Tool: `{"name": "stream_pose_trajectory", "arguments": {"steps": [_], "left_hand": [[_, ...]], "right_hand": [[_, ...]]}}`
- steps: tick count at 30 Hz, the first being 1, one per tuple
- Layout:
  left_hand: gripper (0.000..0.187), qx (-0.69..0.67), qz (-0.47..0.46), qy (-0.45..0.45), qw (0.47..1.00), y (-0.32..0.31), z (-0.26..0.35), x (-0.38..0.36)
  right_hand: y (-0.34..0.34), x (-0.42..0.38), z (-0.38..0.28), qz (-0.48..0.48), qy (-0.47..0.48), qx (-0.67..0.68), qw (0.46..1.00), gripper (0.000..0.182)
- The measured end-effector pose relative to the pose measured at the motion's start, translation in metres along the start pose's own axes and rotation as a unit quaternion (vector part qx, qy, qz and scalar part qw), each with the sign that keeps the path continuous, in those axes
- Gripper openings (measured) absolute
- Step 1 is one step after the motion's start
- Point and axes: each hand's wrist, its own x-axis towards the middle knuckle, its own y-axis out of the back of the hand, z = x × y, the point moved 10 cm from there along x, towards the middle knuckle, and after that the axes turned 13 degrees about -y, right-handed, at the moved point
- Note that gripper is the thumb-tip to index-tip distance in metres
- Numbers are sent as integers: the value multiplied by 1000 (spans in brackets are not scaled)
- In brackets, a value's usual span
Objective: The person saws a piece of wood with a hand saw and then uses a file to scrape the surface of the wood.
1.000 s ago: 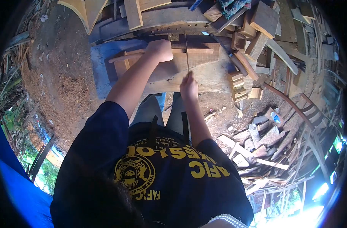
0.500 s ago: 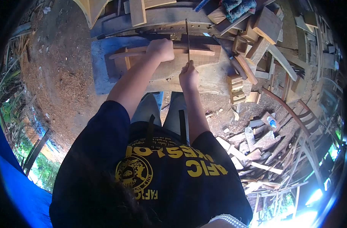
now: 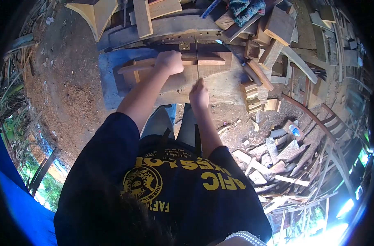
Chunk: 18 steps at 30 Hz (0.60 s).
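My left hand (image 3: 169, 62) is closed in a fist over a long, slightly curved wooden piece (image 3: 211, 61), pressing it down on the bench. My right hand (image 3: 199, 96) is wrapped round the handle of a handsaw (image 3: 198, 67), whose handle is mostly hidden by the fingers. Seen edge-on, the thin blade points away from me and crosses the curved piece to the right of my left hand. A thin wooden strip (image 3: 136, 71) crosses the curved piece's left end. Beneath lies a broad board (image 3: 219, 69) on the workbench (image 3: 170, 96).
Wood blocks (image 3: 279, 29) and a blue-green cloth (image 3: 247, 10) are heaped at the bench's far right. Nearer stands a small slotted wooden piece (image 3: 251, 97). Offcuts (image 3: 285, 151) and a plastic bottle (image 3: 294, 130) lie on the ground at right. Sawdust-covered ground (image 3: 68, 90) spreads at left.
My right hand and the saw have drawn back a little toward my body. My left hand stays on the curved piece. The whole view has shifted slightly.
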Motion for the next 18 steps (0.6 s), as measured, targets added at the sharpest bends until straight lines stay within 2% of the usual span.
{"name": "stream_pose_trajectory", "arguments": {"steps": [2, 5, 6, 8, 11, 15, 18], "left_hand": [[32, 0, -6, 4, 1000, -2, -1, 0], [32, 4, -15, 1, 1000, -7, -6, 7], [32, 2, -17, 0, 1000, -9, -5, 6], [33, -9, -13, 2, 1000, -1, -2, 4], [33, -14, -10, 12, 1000, 0, -5, 4], [34, -17, -10, 1, 1000, -1, -2, 4], [35, -16, -5, 10, 1000, 2, -2, 0]], "right_hand": [[-6, -32, 42, -37, -51, -30, 998, 17], [-4, -51, 61, -62, -93, -28, 993, 16], [-3, -47, 56, -62, -96, -31, 993, 16], [6, -20, 17, -38, -39, -25, 998, 20], [12, 7, -13, -53, -37, -35, 997, 20], [1, -39, 31, -54, -44, -30, 997, 20], [1, -58, 55, -47, -85, -9, 995, 20]]}}
